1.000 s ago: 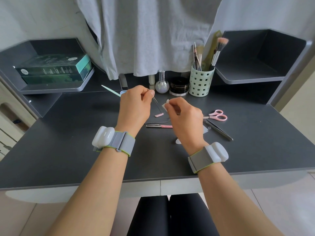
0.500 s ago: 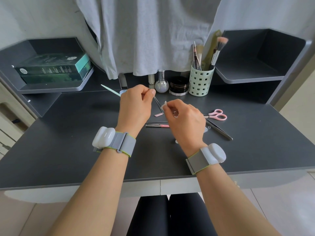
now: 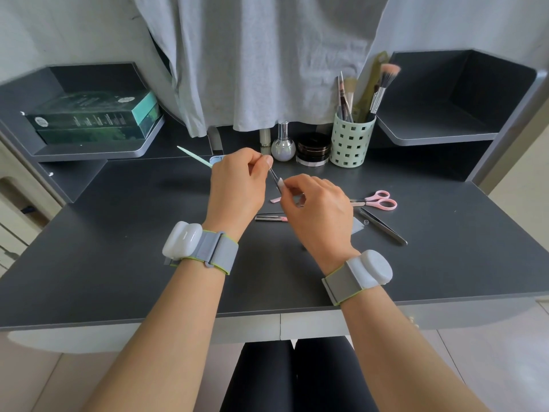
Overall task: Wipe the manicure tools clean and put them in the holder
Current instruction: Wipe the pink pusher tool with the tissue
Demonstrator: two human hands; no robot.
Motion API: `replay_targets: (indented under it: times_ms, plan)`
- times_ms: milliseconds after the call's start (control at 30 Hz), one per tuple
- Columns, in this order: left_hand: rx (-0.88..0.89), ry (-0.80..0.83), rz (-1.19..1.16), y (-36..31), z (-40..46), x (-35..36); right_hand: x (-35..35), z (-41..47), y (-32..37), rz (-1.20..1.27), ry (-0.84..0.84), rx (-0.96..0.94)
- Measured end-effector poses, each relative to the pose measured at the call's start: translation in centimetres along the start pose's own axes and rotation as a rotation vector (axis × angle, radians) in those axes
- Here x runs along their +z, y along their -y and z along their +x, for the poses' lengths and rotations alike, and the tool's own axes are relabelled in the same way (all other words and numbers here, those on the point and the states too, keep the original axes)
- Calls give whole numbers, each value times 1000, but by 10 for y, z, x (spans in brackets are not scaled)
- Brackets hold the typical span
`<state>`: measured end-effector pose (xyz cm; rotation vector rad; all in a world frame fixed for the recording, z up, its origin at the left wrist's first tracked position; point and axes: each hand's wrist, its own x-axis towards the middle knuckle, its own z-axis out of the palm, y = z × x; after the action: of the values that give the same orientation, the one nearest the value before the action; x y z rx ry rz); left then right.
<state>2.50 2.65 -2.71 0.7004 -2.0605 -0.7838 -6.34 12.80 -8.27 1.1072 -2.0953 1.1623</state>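
Head view: your left hand [image 3: 237, 185] pinches a thin metal tool [image 3: 274, 176] above the dark desk [image 3: 118, 248], your right hand [image 3: 318, 209] pinches a small white wipe [image 3: 280, 184] around its lower end. Holder [image 3: 352, 141] stands at the back, pink scissors [image 3: 377, 200] nearby.

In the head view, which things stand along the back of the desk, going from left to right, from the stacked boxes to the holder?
Green boxes → mint nail file → slim gold tube → round silver bottle → black jar → pale green holder with brushes.
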Motion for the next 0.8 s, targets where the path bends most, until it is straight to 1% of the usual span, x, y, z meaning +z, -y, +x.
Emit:
replay_targets:
  times_ms: [133, 433, 800]
  plan:
    - [-16, 6, -15, -2, 0, 0, 0, 5, 1, -31, -33, 3]
    - [-3, 5, -2, -6, -1, 0, -1, 15, 8, -10, -64, -33]
    - [-24, 1, -21, -5, -3, 0, 1, 11, 2, -32, 5, -60]
